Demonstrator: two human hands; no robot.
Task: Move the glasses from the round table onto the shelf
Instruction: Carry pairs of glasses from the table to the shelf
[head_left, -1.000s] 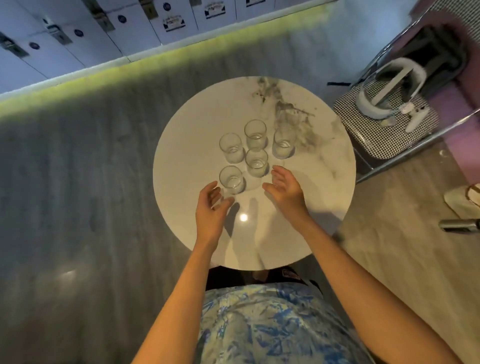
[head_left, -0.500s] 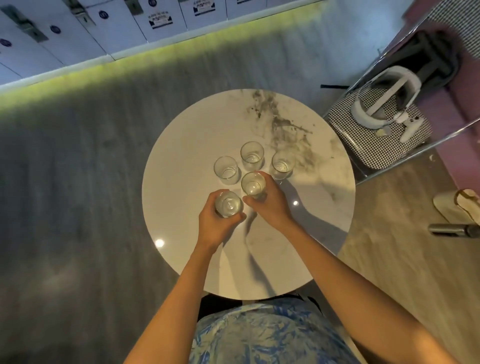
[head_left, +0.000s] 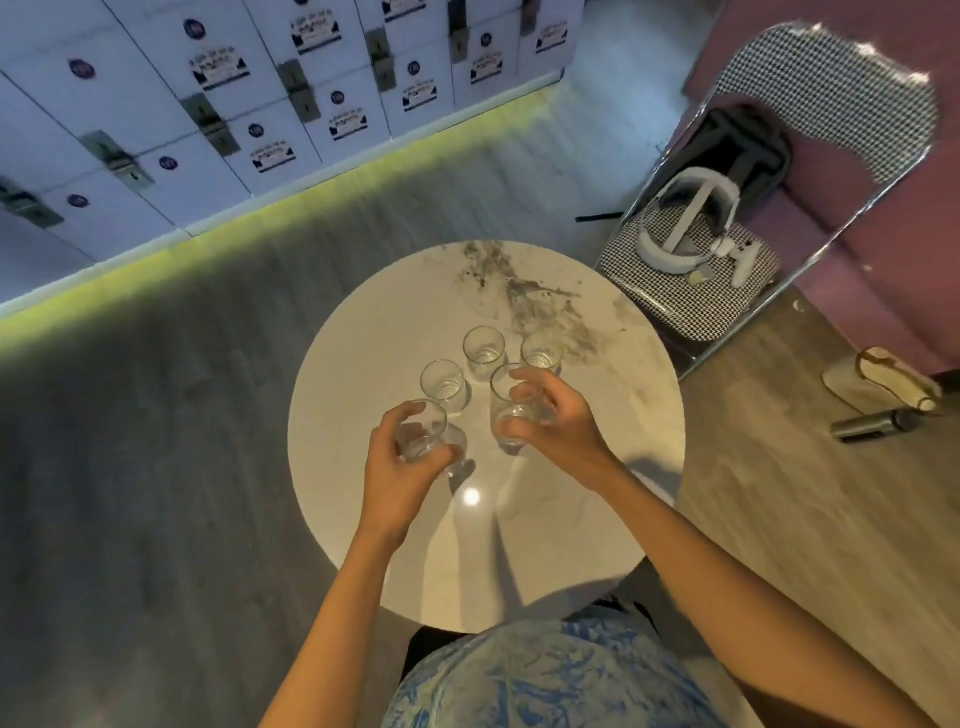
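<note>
currently both hands are on glasses over the round worktop (head_left: 363, 395) — white marble top with a dark veined smear toward the far right edge.

left hand (head_left: 400, 467): grip wrapped around the near-left glass (head_left: 423, 434), thumb on the near side, fingers curled over the far side. glass reads upright; cannot tell if its base is touching the worktop or just off it.

right hand (head_left: 558, 415): grip pinching the near-right glass (head_left: 511, 410), thumb on the near side low on the wall, fingers arched over the rim on the far side. this glass looks tilted slightly, and it's unclear whether it's in contact with the top.

three more glasses stand free on the worktop, upright, untouched:
- left glass (head_left: 442, 383), just beyond the left hand's one
- middle glass (head_left: 484, 351), farthest back in the cluster
- right glass (head_left: 541, 353), just beyond the right hand's fingertips, partly behind them

all five sit close together near the middle of the top, none stacked. no shelf in view.

surroundings — white lockers (head_left: 260, 104) along the far wall with a yellow-green light strip at their base; a houndstooth chair (head_left: 675, 306) with chrome frame to the right, carrying a white headset (head_left: 685, 223); a metal bottle (head_left: 872, 423) lying on the floor farther right, near a pale slipper (head_left: 878, 374). person's blue-patterned garment (head_left: 561, 680) fills the bottom edge.
</note>
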